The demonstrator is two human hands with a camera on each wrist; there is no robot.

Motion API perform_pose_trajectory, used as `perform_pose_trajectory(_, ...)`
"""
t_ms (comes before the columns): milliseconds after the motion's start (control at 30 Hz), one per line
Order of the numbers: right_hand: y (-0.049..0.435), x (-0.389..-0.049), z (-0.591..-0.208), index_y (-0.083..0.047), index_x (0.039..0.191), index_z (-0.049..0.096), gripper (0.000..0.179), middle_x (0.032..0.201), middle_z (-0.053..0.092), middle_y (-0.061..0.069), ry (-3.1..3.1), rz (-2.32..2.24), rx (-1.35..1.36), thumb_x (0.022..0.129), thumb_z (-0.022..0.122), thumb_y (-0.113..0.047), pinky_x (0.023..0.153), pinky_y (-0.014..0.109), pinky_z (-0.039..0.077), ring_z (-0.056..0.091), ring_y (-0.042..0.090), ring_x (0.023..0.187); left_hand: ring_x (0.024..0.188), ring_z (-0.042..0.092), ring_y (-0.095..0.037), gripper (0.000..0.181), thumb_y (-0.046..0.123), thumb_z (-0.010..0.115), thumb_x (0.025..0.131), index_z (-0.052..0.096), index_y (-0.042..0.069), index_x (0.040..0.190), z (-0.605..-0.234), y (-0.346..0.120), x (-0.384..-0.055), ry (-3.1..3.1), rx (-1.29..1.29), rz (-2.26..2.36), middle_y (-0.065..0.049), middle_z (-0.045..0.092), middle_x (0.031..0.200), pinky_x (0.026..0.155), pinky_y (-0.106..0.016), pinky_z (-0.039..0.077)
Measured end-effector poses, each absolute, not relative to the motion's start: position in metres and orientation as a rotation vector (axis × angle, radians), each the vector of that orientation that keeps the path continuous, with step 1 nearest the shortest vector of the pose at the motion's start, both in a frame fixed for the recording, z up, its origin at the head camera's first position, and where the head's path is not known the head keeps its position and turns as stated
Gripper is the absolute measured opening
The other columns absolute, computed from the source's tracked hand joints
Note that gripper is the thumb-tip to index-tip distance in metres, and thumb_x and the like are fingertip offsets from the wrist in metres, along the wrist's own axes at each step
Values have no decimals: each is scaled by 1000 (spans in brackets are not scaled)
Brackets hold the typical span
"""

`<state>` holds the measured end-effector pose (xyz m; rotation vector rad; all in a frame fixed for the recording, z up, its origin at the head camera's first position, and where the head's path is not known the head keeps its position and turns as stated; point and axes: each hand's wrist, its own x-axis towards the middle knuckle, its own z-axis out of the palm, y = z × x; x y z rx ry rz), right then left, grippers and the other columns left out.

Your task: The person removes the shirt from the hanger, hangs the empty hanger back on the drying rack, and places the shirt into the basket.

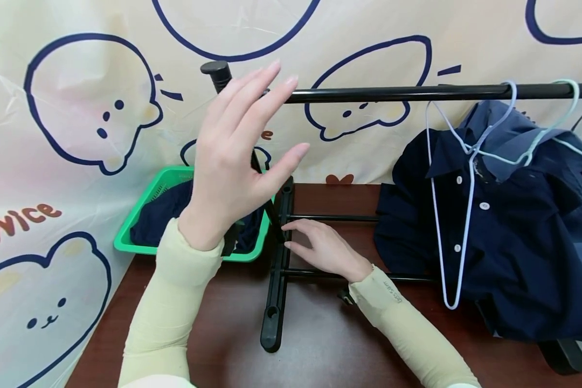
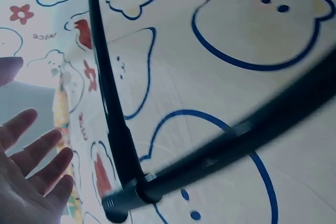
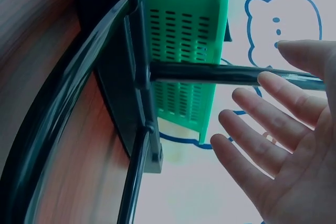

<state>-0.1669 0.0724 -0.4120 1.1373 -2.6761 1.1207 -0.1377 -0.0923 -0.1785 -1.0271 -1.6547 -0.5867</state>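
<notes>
A black clothes rack stands on the brown table, its top rail (image 1: pixel 393 95) running to the right. My left hand (image 1: pixel 235 145) is raised near the rail's left end cap (image 1: pixel 215 68), with fingers spread and nothing held. In the left wrist view the hand (image 2: pixel 31 177) is apart from the rack's corner joint (image 2: pixel 134 192). Lower down, my right hand (image 1: pixel 327 248) reaches toward the foot of the upright post (image 1: pixel 272 215). From the right wrist, the fingers of that hand (image 3: pixel 289 129) look extended, the index fingertip right at the post (image 3: pixel 199 73).
Dark clothing (image 1: pixel 160 213) lies in a green basket (image 1: pixel 136 249) left of the rack. On the right, a navy shirt (image 1: pixel 514 258) hangs beside a pale lilac hanger (image 1: pixel 438 215) and a mint hanger (image 1: pixel 569 108). A black base bar (image 1: pixel 274 307) and lower crossbars (image 1: pixel 330 217) sit over the table.
</notes>
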Motion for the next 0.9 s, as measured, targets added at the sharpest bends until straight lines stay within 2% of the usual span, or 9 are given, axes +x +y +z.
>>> perform_pose_trajectory(267, 87, -168, -410, -28, 127, 56, 37, 125, 52, -16, -2693, 1118, 1058, 92, 56, -41, 93, 30, 40, 48, 4, 115, 123, 43, -26, 57, 38, 65, 85, 56, 1, 127, -181, -75, -166, -1752, -1027, -485, -18, 51, 131, 104, -38, 26)
perform_pose_trajectory(467, 99, -165, -409, -26, 129, 55, 40, 127, 51, -14, -2737, 1125, 1004, 93, 54, -43, 94, 34, 40, 47, 5, 116, 125, 41, -21, 61, 51, 61, 85, 56, 13, 132, -196, -65, -177, -1928, -918, -438, -7, 50, 136, 108, -37, 16)
perform_pose_trajectory(667, 111, -161, -401, -30, 128, 54, 39, 127, 50, -16, -2705, 1104, 947, 92, 54, -46, 92, 34, 41, 47, 4, 116, 112, 50, -21, 53, 50, 60, 86, 62, 15, 125, -199, -60, -183, -1858, -867, -426, -4, 59, 124, 100, -36, 25)
perform_pose_trajectory(900, 124, -149, -380, -25, 129, 55, 42, 129, 49, -14, -2620, 1000, 928, 92, 55, -45, 94, 33, 39, 44, 3, 119, 102, 56, -18, 41, 44, 57, 91, 66, 17, 121, -197, -57, -187, -1847, -818, -460, 2, 66, 110, 92, -35, 30)
